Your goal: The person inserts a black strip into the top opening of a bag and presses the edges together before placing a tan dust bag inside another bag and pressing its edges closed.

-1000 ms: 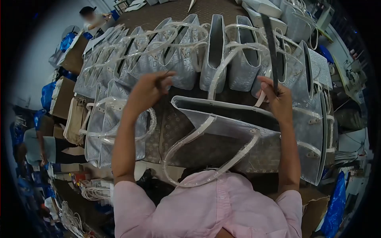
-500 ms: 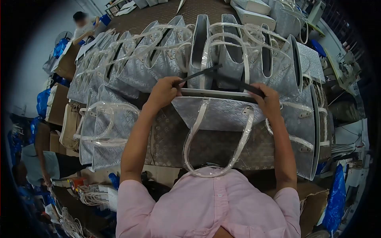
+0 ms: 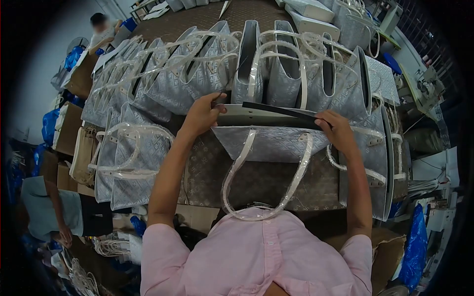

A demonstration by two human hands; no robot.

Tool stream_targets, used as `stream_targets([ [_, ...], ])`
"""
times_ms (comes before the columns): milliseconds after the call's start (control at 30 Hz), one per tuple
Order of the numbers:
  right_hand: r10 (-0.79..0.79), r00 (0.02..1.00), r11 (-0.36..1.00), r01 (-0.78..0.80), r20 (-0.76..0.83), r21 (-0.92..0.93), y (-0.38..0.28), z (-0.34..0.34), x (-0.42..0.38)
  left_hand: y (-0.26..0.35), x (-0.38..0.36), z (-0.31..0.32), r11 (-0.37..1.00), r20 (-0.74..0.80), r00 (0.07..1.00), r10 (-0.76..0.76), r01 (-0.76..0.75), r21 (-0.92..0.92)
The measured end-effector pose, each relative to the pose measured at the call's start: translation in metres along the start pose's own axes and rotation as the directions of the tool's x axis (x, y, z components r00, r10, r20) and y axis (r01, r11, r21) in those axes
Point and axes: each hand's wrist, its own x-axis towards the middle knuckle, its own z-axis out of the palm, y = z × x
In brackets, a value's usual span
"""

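A silver-grey patterned tote bag is at the table's near side, its mouth gaping and its pale inside showing. One plastic-wrapped white handle hangs toward my body. My right hand is closed on the end of a flat black strip, which slants leftward across the bag's mouth. At the bag's left corner, my left hand is closed around a thin dark strip that points up and away. Its far end is hard to make out against the bags behind.
Several matching totes stand in a row behind the bag. More totes lie at the left and right. The brown patterned table shows beneath. Two people are off to the left.
The two strips have moved apart from their crossing. The left one has swung upward, and the right one has dropped closer to the bag's mouth, which gapes wider. The person at lower left has shifted.
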Motion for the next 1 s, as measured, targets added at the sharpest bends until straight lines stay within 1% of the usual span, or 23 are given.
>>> stream_targets([
  [67,0.034,0.992,0.996,-0.024,0.124,-0.081,-0.009,0.005,0.004,-0.005,0.000,0.001,1.000,0.005,1.000,-0.006,0.006,-0.007],
  [100,0.035,0.992,0.996,-0.025,0.125,-0.081,-0.012,0.010,0.008,-0.007,0.000,0.002,1.000,-0.007,1.000,0.008,-0.008,-0.007],
  [167,-0.095,0.984,0.991,0.107,0.148,-0.079,-0.016,0.022,0.016,-0.008,0.001,0.002,1.000,-0.014,1.000,0.025,-0.025,-0.005],
  [200,-0.092,0.985,0.991,0.105,0.147,-0.081,-0.016,0.026,0.019,-0.009,0.001,0.002,0.999,-0.012,1.000,0.014,-0.014,-0.033],
  [267,-0.062,0.972,0.991,0.086,0.225,-0.098,-0.015,0.033,0.025,-0.009,-0.001,0.001,0.998,-0.010,1.000,-0.002,0.001,-0.061],
  [333,-0.037,0.972,0.990,0.067,0.233,-0.122,-0.018,0.032,0.028,-0.004,-0.004,-0.001,1.000,0.033,0.999,0.008,-0.008,-0.003],
  [367,-0.012,0.971,0.988,0.049,0.238,-0.150,-0.020,0.032,0.027,-0.008,-0.003,-0.001,1.000,0.036,0.999,0.003,-0.003,-0.004],
  [433,0.008,0.970,0.987,0.031,0.243,-0.158,-0.020,0.031,0.024,-0.014,0.000,0.000,0.997,0.040,0.997,0.069,-0.068,-0.037],
  [567,0.019,0.968,0.986,0.024,0.249,-0.167,-0.017,0.030,0.020,-0.010,0.000,0.001,0.999,0.007,0.999,0.043,-0.043,-0.017],
  [600,0.022,0.968,0.986,0.020,0.249,-0.165,-0.018,0.031,0.020,-0.008,-0.001,0.001,0.999,0.000,0.999,0.048,-0.048,0.020],
  [733,0.057,0.960,0.971,0.010,0.274,-0.237,-0.019,0.030,0.021,0.003,-0.005,0.002,0.993,-0.012,0.999,0.048,-0.047,0.109],
  [867,0.092,0.954,0.950,0.002,0.286,-0.313,-0.018,0.032,0.022,-0.006,-0.002,0.001,0.989,-0.003,0.998,0.061,-0.059,0.138],
  [933,0.094,0.950,0.946,0.009,0.299,-0.324,-0.019,0.032,0.023,-0.015,0.002,0.002,0.965,0.008,0.987,0.160,-0.158,0.208],
  [1000,0.097,0.944,0.942,0.015,0.314,-0.335,-0.019,0.032,0.023,-0.012,0.002,0.002,0.964,0.010,0.988,0.154,-0.153,0.217],
])
